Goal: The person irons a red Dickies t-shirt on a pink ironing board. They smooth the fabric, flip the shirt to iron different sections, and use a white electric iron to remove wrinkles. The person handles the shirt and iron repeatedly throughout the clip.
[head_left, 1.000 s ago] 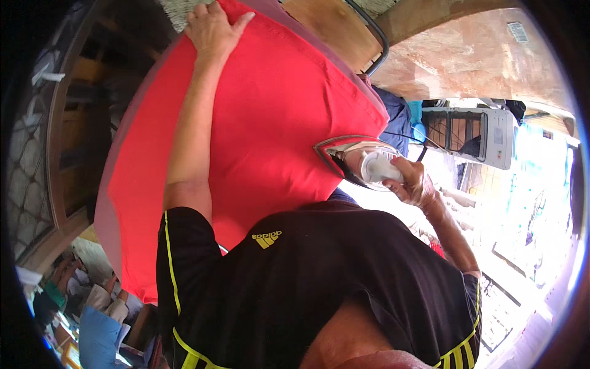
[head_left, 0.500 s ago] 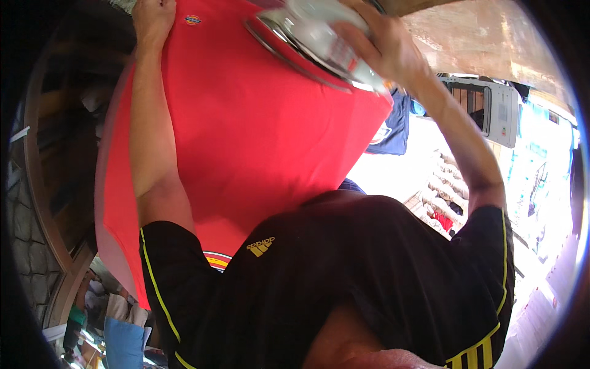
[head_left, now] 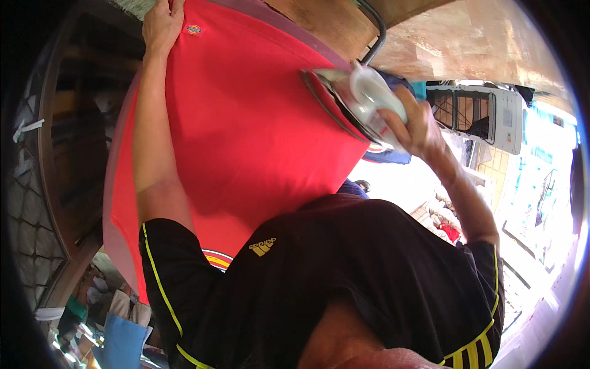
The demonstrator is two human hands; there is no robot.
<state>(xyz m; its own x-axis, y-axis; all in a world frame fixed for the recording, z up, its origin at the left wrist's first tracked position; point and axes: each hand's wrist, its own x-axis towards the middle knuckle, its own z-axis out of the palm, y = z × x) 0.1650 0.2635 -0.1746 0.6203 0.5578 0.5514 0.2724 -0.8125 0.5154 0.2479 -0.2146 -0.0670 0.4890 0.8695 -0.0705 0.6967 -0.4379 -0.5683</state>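
A red shirt (head_left: 246, 129) lies spread over an ironing board (head_left: 289, 24), with a small round-edged emblem near its far left corner. My right hand (head_left: 418, 126) is wrapped around the handle of a white clothes iron (head_left: 362, 92). The iron sits at the shirt's right edge, its metal soleplate angled along the cloth; whether the whole plate touches is hard to tell. At the far left, my left hand (head_left: 163, 27) has its fingers closed at the shirt's edge beside the emblem. A colourful print shows at the near edge, partly covered by my black top.
A dark bent tube (head_left: 380, 34) stands by the board's far right. Dark blue cloth (head_left: 390, 155) hangs below the iron. Farther right is a white appliance with a dark rack (head_left: 509, 120). A wooden frame (head_left: 52, 154) lines the left, and blue cloth (head_left: 123, 341) lies lower left.
The iron has slid right and nearer to me with my right hand, uncovering the shirt's far edge and the board's rim. My left hand stays at the emblem, shifted slightly in view.
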